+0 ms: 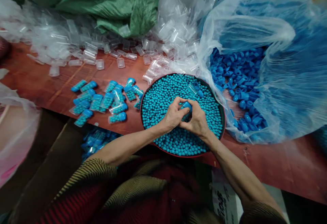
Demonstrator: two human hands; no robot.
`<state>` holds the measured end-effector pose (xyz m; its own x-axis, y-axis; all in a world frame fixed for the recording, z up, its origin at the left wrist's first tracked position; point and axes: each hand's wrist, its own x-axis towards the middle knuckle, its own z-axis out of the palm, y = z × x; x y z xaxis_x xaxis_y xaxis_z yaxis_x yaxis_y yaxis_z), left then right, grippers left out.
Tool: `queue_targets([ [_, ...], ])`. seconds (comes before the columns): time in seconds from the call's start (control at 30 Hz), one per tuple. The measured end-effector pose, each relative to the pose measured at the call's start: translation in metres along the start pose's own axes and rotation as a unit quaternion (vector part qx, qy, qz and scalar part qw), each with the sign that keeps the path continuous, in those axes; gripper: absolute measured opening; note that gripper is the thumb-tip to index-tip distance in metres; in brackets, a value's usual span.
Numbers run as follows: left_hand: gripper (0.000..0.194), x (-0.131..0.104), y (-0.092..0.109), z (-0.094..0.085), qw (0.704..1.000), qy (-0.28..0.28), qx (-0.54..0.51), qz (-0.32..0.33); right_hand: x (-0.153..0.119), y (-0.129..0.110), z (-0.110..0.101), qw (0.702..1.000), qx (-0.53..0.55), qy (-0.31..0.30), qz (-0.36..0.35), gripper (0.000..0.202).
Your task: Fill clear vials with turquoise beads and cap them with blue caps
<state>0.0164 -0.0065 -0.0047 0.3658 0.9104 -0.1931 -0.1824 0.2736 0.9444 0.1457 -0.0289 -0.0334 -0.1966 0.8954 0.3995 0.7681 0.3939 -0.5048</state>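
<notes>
Over a round red-rimmed tray (221,128) full of small blue balls (163,104), my left hand (174,114) and my right hand (196,117) meet. Their fingers close together around one small container with a blue cap (186,106); its lower part is mostly hidden by the fingers. On the balls just beyond my hands lies a clear container (192,89) with a loose blue cap (200,93) beside it. Left of the tray, several filled, blue-capped containers (96,102) are scattered on the red table (133,128).
Clear empty containers (89,51) are heaped along the back, partly under a green sack (122,5). At right, a translucent bag (286,80) lies open with blue caps (242,70) spilling out. More filled containers (95,140) sit below the table's front edge.
</notes>
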Motion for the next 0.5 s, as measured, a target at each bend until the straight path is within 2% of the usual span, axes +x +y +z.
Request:
queue_targets([
  [0.2,0.029,0.005,-0.002,-0.01,0.998,-0.02,0.044,0.042,0.002,0.001,-0.006,0.993,0.074,-0.088,0.031,0.084],
  [0.27,0.031,0.004,0.002,-0.021,0.996,-0.017,0.062,0.064,0.0,0.005,-0.012,0.991,0.096,-0.08,0.049,0.092],
  [0.33,0.032,0.003,0.008,-0.043,0.989,0.013,0.113,0.097,-0.003,0.011,-0.019,0.99,0.104,-0.035,0.084,0.091],
  [0.4,0.032,0.001,0.016,-0.077,0.965,0.081,0.208,0.14,-0.008,0.018,-0.023,0.989,0.098,0.008,0.111,0.08],
  [0.43,0.033,-0.001,0.021,-0.096,0.942,0.129,0.269,0.157,-0.01,0.021,-0.023,0.989,0.093,0.02,0.117,0.073],
  [0.5,0.032,-0.007,0.028,-0.133,0.875,0.228,0.396,0.159,-0.014,0.026,-0.022,0.99,0.082,0.024,0.109,0.061],
])
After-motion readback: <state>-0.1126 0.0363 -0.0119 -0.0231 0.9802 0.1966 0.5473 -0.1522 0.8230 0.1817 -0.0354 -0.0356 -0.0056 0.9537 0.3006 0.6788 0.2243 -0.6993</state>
